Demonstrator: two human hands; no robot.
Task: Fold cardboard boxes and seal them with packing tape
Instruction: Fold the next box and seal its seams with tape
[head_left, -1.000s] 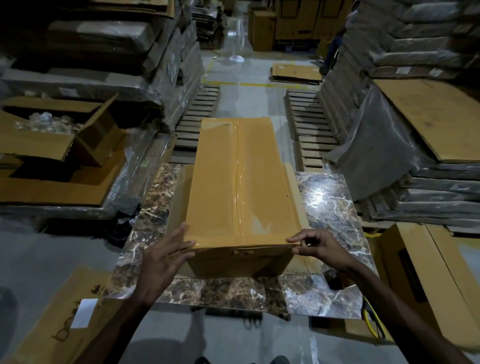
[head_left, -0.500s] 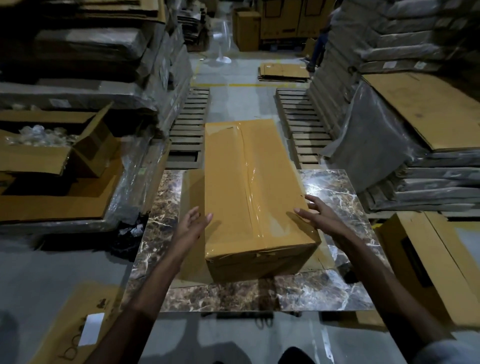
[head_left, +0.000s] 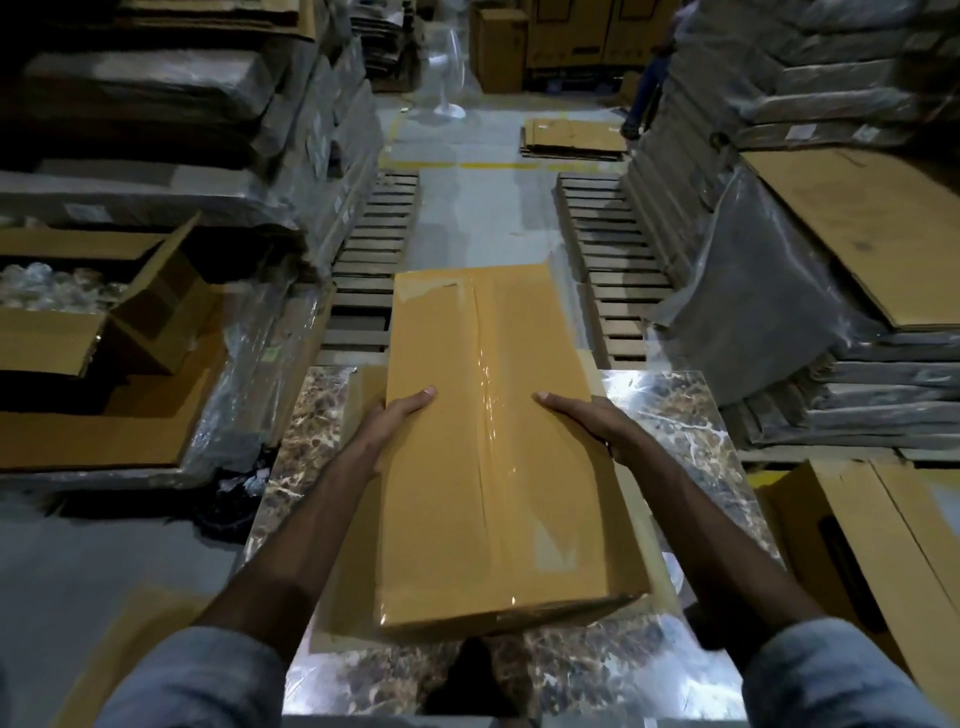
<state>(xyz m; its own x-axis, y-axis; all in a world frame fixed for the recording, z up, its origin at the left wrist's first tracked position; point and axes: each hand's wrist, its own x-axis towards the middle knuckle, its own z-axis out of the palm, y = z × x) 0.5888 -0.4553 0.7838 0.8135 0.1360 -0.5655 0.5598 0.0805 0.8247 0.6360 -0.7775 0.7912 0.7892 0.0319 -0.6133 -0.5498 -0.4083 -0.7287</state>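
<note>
A long brown cardboard box (head_left: 441, 519) lies lengthwise over the marble-patterned table (head_left: 691, 415), its top seam sealed by a strip of clear packing tape (head_left: 488, 415). My left hand (head_left: 395, 423) grips its left side and my right hand (head_left: 589, 423) grips its right side, about halfway along. Both thumbs lie on the top face; the fingers go down the sides out of sight. The box's far end reaches past the table's back edge. A flat cardboard sheet (head_left: 356, 519) lies beneath it.
An open carton (head_left: 78, 332) with clear plastic items sits at left. Wooden pallets (head_left: 369, 270) (head_left: 613, 260) flank the aisle beyond the table. Wrapped stacks of flat cardboard (head_left: 841, 249) rise at right. Another brown box (head_left: 883, 545) stands at lower right. A person (head_left: 649, 78) stands far back.
My hands left the box's near end, moved forward along both sides and took hold at mid-length. The box now appears closer and larger in view.
</note>
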